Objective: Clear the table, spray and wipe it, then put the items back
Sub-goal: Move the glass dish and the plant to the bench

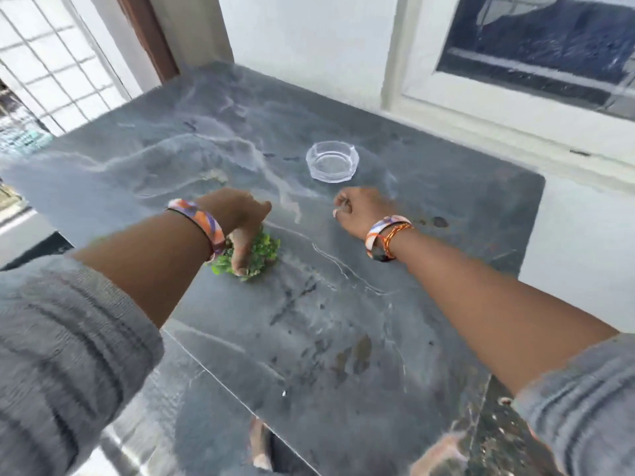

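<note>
My left hand grips the green plant on the marble table; my right hand is curled, empty, near the glass ashtray.

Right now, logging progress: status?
Left hand grips plant on table. Right hand curled, empty, near glass dish. Nothing in the way.

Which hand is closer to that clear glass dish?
Right. The right hand hangs just in front of the glass dish; the left hand is farther off, gripping the green plant.
</note>
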`<state>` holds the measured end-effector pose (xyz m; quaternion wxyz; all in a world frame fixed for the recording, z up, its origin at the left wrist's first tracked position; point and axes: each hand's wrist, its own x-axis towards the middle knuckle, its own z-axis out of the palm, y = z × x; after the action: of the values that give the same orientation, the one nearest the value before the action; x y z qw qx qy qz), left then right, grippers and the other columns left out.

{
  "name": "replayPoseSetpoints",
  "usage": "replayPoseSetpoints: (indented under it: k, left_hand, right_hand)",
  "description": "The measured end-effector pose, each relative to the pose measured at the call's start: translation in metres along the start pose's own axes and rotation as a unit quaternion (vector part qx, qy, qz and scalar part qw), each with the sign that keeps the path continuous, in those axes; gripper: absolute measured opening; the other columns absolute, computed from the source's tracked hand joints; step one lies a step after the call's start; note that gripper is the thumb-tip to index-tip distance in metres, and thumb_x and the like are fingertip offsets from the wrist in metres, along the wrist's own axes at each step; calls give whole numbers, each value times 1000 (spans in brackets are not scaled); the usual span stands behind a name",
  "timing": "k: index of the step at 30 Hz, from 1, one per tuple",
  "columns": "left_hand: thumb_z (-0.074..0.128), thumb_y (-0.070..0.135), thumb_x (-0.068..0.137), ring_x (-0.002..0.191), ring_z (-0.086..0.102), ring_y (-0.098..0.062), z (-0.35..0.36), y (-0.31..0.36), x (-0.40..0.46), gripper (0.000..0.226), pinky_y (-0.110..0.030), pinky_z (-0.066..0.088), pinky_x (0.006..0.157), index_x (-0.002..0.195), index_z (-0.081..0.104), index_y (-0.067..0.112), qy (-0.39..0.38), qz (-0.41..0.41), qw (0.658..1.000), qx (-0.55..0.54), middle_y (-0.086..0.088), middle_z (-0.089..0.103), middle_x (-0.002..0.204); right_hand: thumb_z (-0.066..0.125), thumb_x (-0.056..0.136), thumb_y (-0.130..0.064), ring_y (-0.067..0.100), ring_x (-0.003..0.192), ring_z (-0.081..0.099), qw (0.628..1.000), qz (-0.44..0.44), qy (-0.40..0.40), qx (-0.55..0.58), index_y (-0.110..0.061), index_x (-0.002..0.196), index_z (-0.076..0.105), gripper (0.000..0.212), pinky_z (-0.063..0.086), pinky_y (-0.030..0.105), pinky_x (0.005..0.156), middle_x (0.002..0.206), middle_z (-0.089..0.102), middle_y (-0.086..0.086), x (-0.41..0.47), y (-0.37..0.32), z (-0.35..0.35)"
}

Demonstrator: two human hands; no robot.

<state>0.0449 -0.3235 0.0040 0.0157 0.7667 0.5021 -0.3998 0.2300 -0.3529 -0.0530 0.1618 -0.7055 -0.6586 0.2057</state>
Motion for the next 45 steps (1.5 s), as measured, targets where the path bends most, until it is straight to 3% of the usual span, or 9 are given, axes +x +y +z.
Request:
replayPoseSetpoints:
  k: [4, 9, 13, 21, 25, 28, 35, 40, 45]
  left_hand:
    - [75, 18, 72, 89, 52, -22, -8, -27, 27, 69, -12, 36, 37, 133, 44, 11, 9, 75, 996, -54, -11, 52, 127]
    - [70, 11, 70, 59, 60, -19, -20, -66, 70, 14, -33, 59, 60, 80, 60, 11, 59, 161, 946, -276, -7, 62, 74]
    - [67, 7, 75, 49, 55, -13, -44, -70, 95, 8, -14, 45, 36, 78, 60, 10, 126, 202, 843, -482, -5, 58, 66]
    - [55, 57, 82, 48, 60, -17, -69, -18, 113, 41, -22, 48, 46, 73, 63, 17, 32, 233, 674, -701, -3, 63, 66]
    - [38, 31, 97, 110, 57, -45, -65, -19, 148, 52, -41, 45, 92, 108, 61, -14, 237, 71, 809, -534, -36, 60, 114]
    - [48, 21, 88, 110, 59, -43, -57, -16, 159, 41, -41, 48, 92, 110, 62, -11, 173, 80, 854, -484, -32, 62, 116]
    - [41, 0, 88, 112, 57, -41, -62, -1, 142, 30, -39, 46, 91, 108, 59, -14, 196, 115, 875, -427, -30, 61, 118]
    - [40, 1, 85, 94, 63, -43, -67, 25, 93, 27, -40, 50, 80, 87, 64, -10, 216, 190, 853, -436, -34, 66, 99]
    - [40, 5, 86, 51, 46, -29, -80, 99, 21, 34, -25, 42, 45, 53, 47, 6, 171, 296, 838, -426, -12, 48, 55]
  right_hand:
    - [56, 87, -19, 25, 93, 58, 998, 20, 14, 63, -13, 107, 64, 23, 46, 29, 84, 100, 64, 9, 29, -31, 24]
    - [53, 92, -33, 21, 84, 62, 972, 100, 48, 205, -7, 106, 65, 32, 44, 26, 69, 89, 67, 9, 39, -67, 40]
    - [42, 89, -58, 27, 110, 61, 782, 210, -1, 587, -28, 124, 53, 48, 53, 44, 80, 128, 59, 4, 42, -83, 36]
    - [71, 75, -3, 20, 73, 66, 746, 240, 169, 598, -6, 125, 52, 54, 58, 34, 51, 100, 64, 11, 6, -29, 12]
    - [70, 74, 1, 23, 74, 66, 711, 274, 252, 596, -11, 119, 54, 48, 60, 41, 54, 94, 65, 8, -29, -4, 13]
    - [66, 77, 3, 25, 78, 65, 690, 278, 289, 602, -15, 111, 55, 39, 58, 46, 60, 92, 65, 6, -51, 3, 12]
    - [93, 10, -33, 25, 95, 66, 679, 256, 280, 628, -18, 114, 57, 111, 58, 50, 69, 107, 66, 6, -77, 14, 20]
    - [92, 24, -15, 24, 88, 68, 637, 226, 306, 670, -11, 102, 60, 84, 60, 46, 63, 95, 70, 7, -105, 20, 5]
    - [92, 0, -34, 18, 73, 68, 605, 235, 370, 665, -8, 85, 61, 94, 56, 25, 55, 79, 71, 6, -175, 42, -17]
